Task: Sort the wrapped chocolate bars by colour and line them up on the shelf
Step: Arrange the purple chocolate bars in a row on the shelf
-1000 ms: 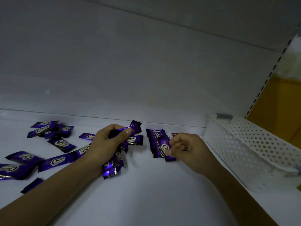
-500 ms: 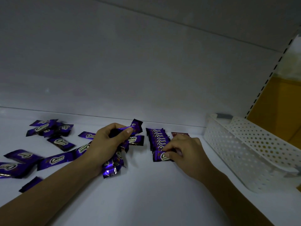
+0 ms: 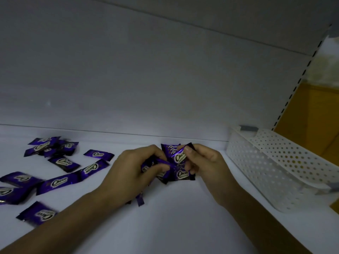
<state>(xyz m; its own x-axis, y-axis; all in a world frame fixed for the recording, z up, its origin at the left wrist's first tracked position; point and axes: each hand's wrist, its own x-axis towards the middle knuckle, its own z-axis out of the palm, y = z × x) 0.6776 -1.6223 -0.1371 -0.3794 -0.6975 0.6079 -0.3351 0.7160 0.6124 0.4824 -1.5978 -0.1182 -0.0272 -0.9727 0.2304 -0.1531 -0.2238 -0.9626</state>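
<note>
Pinching a purple Choco bar [image 3: 178,156], the right hand [image 3: 207,167] hung over the row [image 3: 183,176]; the left hand [image 3: 128,173] clutched a bunch of bars [image 3: 157,163].

White perforated plastic basket [image 3: 266,162] at right; slotted upright [image 3: 303,74] behind it; orange panel [image 3: 311,116] beyond

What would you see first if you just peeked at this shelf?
Two hands meet mid-shelf: the left hand grips a bunch of purple bars, and the right hand pinches one purple bar. More loose purple bars lie scattered to the left, and a white holed basket sits on the right.
</note>
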